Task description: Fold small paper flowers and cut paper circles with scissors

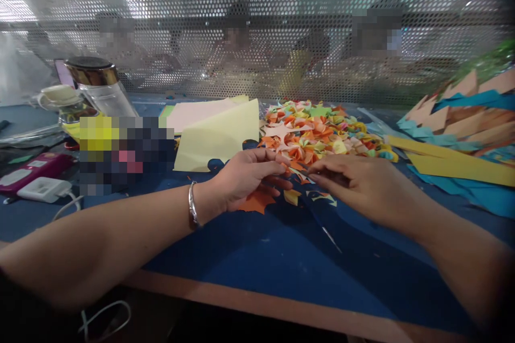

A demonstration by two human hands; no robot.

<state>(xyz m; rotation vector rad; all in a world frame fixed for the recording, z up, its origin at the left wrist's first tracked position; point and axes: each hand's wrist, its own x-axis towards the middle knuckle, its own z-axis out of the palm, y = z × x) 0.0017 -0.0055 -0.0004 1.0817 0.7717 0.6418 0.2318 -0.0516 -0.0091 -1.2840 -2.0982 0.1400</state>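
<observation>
Near the middle, my left hand has its fingers curled around something small by an orange paper piece; what it grips is unclear. An orange cut paper lies below its fingers. My right hand is pinched close to the left fingertips, and the thing between its fingers is too small to name. A yellow scrap and a pale cut-out scrap are between and below the hands. Behind them rises a heap of colourful folded paper pieces. A thin metallic tool lies on the blue tabletop.
Pale yellow sheets stand behind my left hand. At left are a glass bottle, a white-lidded jug, a white charger and a purple device. Folded paper stacks and a yellow strip lie right. People sit behind a perforated screen.
</observation>
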